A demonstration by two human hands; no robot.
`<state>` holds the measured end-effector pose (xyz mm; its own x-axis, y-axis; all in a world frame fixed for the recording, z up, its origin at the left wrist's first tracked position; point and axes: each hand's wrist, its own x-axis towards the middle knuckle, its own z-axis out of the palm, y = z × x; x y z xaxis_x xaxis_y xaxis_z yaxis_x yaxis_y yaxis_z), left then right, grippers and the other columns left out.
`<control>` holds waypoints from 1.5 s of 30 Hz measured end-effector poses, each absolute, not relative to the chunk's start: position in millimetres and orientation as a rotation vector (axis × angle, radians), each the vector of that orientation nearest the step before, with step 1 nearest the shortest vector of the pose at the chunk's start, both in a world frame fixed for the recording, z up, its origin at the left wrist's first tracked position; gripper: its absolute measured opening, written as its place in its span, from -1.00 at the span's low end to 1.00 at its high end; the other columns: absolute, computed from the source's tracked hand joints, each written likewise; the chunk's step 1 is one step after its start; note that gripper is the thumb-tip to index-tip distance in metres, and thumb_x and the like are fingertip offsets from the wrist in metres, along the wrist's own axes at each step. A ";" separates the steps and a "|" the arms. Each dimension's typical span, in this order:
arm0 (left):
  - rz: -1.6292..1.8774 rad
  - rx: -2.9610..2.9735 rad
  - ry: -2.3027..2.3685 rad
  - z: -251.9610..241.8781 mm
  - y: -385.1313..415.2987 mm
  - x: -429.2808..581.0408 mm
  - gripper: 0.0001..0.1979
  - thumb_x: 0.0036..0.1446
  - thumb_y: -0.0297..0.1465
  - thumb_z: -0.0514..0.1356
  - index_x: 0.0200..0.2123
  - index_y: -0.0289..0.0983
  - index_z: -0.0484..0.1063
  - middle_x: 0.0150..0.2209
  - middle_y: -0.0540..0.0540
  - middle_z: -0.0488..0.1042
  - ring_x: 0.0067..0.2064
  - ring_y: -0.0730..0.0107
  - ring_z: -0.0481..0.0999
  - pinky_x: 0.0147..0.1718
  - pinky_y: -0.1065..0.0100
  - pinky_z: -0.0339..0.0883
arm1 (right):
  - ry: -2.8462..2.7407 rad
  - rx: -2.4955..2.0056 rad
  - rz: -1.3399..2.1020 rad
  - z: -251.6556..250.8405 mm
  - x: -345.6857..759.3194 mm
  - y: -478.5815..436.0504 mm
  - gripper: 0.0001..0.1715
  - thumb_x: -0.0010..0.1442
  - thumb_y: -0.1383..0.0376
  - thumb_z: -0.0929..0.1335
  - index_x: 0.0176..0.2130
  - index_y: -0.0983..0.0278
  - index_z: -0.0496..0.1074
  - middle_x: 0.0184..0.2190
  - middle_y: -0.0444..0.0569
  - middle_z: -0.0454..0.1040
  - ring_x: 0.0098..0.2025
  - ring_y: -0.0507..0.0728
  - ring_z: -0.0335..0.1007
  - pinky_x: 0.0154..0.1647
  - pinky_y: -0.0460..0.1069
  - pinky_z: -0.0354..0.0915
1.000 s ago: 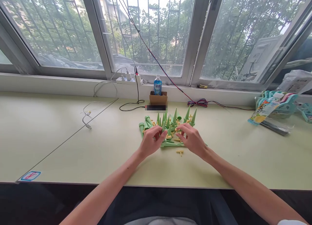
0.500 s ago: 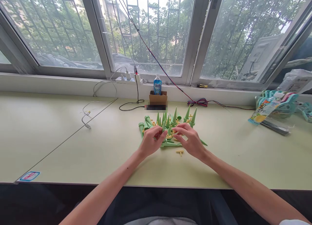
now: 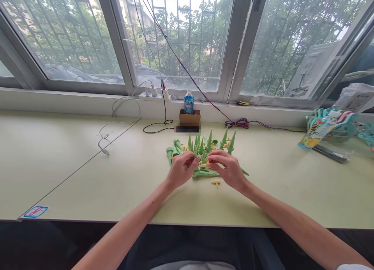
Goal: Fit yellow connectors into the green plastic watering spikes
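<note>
My left hand [image 3: 182, 167] is closed at the near left of a pile of green plastic spikes [image 3: 209, 139], its thumb and fingers around a green spike [image 3: 196, 150] that points up. To its right, my right hand [image 3: 226, 166] has thumb and fingertips drawn together in a pinch; what is between them is too small to make out. Small yellow T-shaped pieces lie among the spikes. One loose yellow T-shaped piece [image 3: 216, 182] rests on the table just in front of my right hand. Both hands hide part of the pile.
Behind the pile stands a small cardboard box [image 3: 189, 117] with a blue-labelled bottle [image 3: 189, 102]. A coiled red and black cable [image 3: 237, 123] lies near the wall. White cable [image 3: 103, 145] is at left; a drink pouch [image 3: 315, 133] and teal hangers [image 3: 344, 126] are at right.
My right hand's fingers have come closer together, into a pinch, with the hand nearly in the same place. My left hand has stayed still around the green spike.
</note>
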<state>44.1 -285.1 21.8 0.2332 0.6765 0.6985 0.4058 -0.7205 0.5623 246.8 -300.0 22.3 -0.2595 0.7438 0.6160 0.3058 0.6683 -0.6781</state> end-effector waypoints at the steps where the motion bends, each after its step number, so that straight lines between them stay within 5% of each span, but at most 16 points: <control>1: 1.483 2.244 1.014 21.8 -285.1 44.2 -0.62 0.24 -0.32 0.14 -0.57 -0.26 0.08 -0.57 0.07 0.12 -0.53 0.56 0.12 -0.58 0.47 0.05 | -1.839 -0.824 0.534 22.4 246.5 -300.2 -0.81 0.25 0.18 0.38 -0.18 0.16 0.56 -0.15 0.03 0.47 -0.25 0.10 0.46 -0.24 0.02 0.50; 45: 1.504 2.166 0.937 26.7 -287.7 45.0 -0.58 0.23 -0.25 0.14 -0.57 -0.25 0.03 -0.58 0.09 0.06 -0.57 0.57 0.04 -0.62 0.47 0.02 | -1.736 -0.803 0.587 21.6 245.0 -300.1 -0.80 0.20 0.16 0.42 -0.21 0.18 0.58 -0.23 0.01 0.48 -0.32 0.07 0.45 -0.33 -0.03 0.49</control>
